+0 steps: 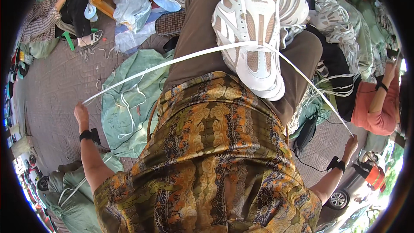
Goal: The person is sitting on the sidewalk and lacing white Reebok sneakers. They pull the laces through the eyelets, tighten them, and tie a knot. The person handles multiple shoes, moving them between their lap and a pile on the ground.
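A white and beige sneaker point(250, 39) rests on my lap, on brown trousers. A long white shoelace point(172, 62) runs through the shoe and stretches out to both sides. My left hand point(80, 113) is stretched far out to the left and pinches the lace's left end. My right hand point(351, 142) is stretched out to the right and grips the lace's other end. Both wrists wear black bands. The lace is pulled taut between the two hands.
A pile of white sneakers point(327, 17) lies at the upper right. A green sack point(125, 103) with loose laces lies on the paved ground at the left. One person point(77, 4) sits at the upper left, another in a pink top point(379, 108) at the right.
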The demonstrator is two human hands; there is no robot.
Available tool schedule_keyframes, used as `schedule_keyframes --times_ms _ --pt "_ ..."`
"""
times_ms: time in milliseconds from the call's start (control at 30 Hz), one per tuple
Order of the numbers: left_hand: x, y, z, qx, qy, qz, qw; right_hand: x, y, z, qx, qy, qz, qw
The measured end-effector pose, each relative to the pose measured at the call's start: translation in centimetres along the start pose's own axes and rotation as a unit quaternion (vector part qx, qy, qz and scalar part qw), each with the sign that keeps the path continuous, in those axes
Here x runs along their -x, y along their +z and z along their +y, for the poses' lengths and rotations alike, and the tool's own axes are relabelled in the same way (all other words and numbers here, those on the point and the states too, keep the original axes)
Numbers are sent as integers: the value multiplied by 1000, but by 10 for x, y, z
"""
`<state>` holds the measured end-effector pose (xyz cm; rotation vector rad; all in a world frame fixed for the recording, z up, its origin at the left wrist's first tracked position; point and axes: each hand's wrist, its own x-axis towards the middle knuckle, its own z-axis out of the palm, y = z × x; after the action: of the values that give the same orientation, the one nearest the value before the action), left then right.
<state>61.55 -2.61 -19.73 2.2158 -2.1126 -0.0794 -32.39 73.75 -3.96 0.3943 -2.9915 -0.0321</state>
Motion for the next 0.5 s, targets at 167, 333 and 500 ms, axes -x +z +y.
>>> schedule_keyframes --times_ms 167,333,500 --pt "0 11 -76 -33 -48 21 998 31 15 56 -38 45 54 997" --pt "-7 -7 -114 -67 -68 81 992 77 14 91 -99 176 42 978" --pt "25 -17 -134 30 -242 9 970 94 -9 99 -116 191 139 965"
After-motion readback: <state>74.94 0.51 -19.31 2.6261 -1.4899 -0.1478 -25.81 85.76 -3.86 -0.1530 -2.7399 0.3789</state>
